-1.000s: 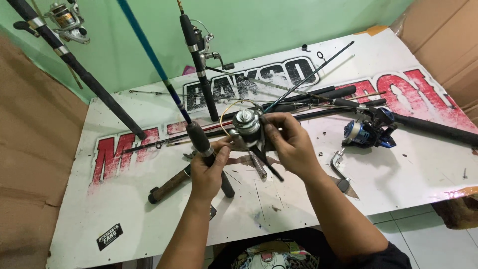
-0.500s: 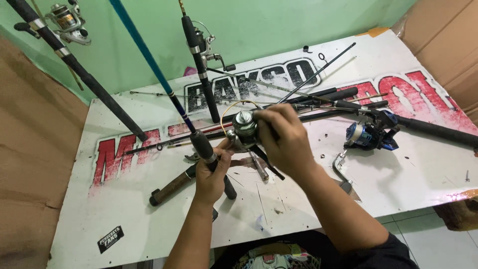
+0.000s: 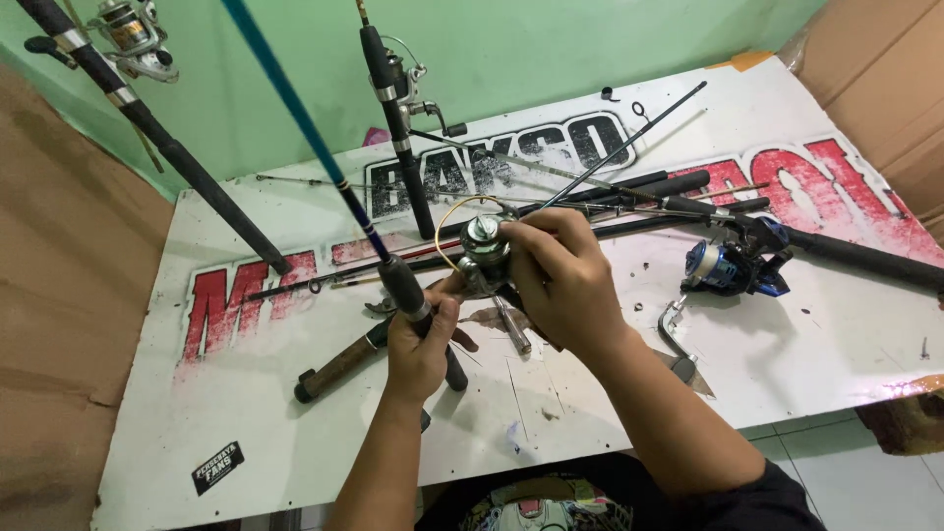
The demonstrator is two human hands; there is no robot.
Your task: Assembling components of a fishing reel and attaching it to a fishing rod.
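My left hand [image 3: 418, 339] grips the black handle of a blue fishing rod [image 3: 339, 187] that slants up to the top left. A silver spinning reel [image 3: 482, 251] with a thin gold bail wire sits at the rod's handle, just right of my left thumb. My right hand [image 3: 560, 275] is wrapped over the reel's right side, fingers curled on it and covering its body. Both hands hover above a white printed board [image 3: 246, 393] that serves as the table top.
A blue and black reel [image 3: 728, 265] on a black rod lies at the right, with a loose crank handle [image 3: 671, 329] beside it. Several rods and thin rod sections lie across the board's middle. Two rods with reels [image 3: 393, 108] lean against the green wall. A cork-ended handle [image 3: 334, 369] lies at left.
My right hand has closed further over the reel and turned slightly. The left hand and rod have barely shifted.
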